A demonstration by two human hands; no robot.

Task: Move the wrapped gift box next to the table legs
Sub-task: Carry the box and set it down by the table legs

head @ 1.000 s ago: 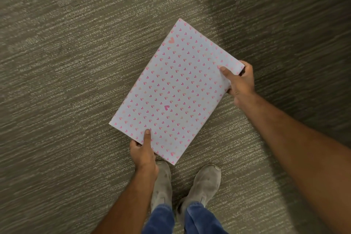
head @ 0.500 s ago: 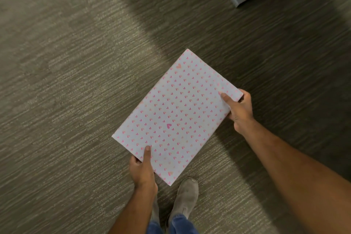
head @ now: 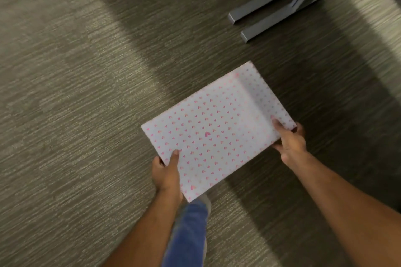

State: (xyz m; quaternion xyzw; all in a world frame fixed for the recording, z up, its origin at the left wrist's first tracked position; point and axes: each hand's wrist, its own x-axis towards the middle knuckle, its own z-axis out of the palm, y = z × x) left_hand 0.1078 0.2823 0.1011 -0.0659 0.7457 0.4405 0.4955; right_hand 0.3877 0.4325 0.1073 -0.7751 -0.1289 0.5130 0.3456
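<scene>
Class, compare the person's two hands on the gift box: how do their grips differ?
The left hand grips the gift box on its near edge; the right hand grips the far right corner. The left arm is bent close to the body; the right arm stretches farther out. Both hands have the thumb on top and the fingers underneath.

Both forearms bare, no sleeves in view, no watch, no rings or bands visible. Left hand (head: pixel 166 172) and right hand (head: pixel 290 143) bare, no gloves. Blue denim jeans (head: pixel 187 236) on one leg at 6 o'clock, fabric motion-blurred, lighter faded streak along left edge. Pale grey-white shoe (head: pixel 206 201) toe showing just above jeans hem, mostly hidden; laces and markings cannot be made out.
</scene>
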